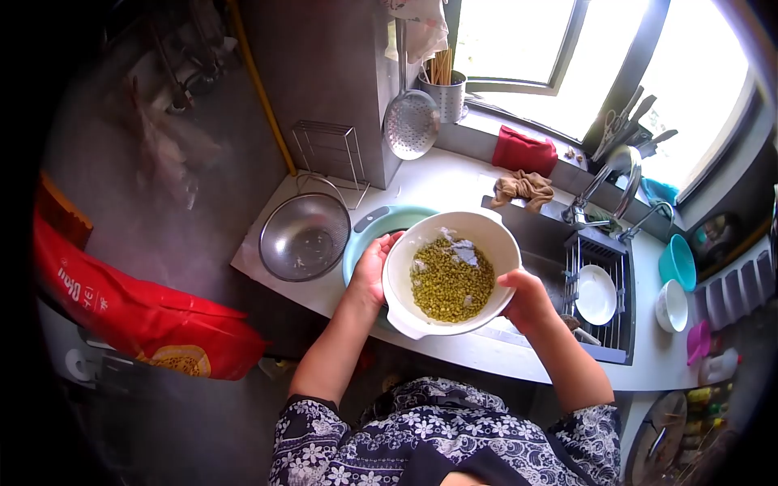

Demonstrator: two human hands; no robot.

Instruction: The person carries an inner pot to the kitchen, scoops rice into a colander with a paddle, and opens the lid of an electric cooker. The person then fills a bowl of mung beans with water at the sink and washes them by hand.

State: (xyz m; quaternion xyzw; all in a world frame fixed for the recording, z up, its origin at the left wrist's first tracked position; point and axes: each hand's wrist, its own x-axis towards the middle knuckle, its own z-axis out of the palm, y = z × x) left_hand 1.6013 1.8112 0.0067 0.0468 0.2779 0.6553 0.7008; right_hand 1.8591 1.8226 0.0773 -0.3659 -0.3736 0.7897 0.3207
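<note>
A cream-white bowl (397, 279) with small lugs on its rim is held up above the counter's front edge. Inside lie many small green beans (450, 290), which look like mung beans, and a pale bright patch near the top that may be reflected light on water. My left hand (374, 269) grips the bowl's left side. On the right side, my right hand (525, 300) has its thumb over the rim and its other fingers hidden beneath. Partly behind the bowl is a light-teal basin (379, 220); a steel mesh strainer bowl (305, 236) sits left of it.
To the right is the sink (531, 232) with a faucet (577, 209) and a dish rack (606, 355) bearing a white plate (596, 295). A skimmer (411, 124) hangs on the wall. A brown cloth (523, 189) lies behind the sink. A red packet (154, 312) stands at left.
</note>
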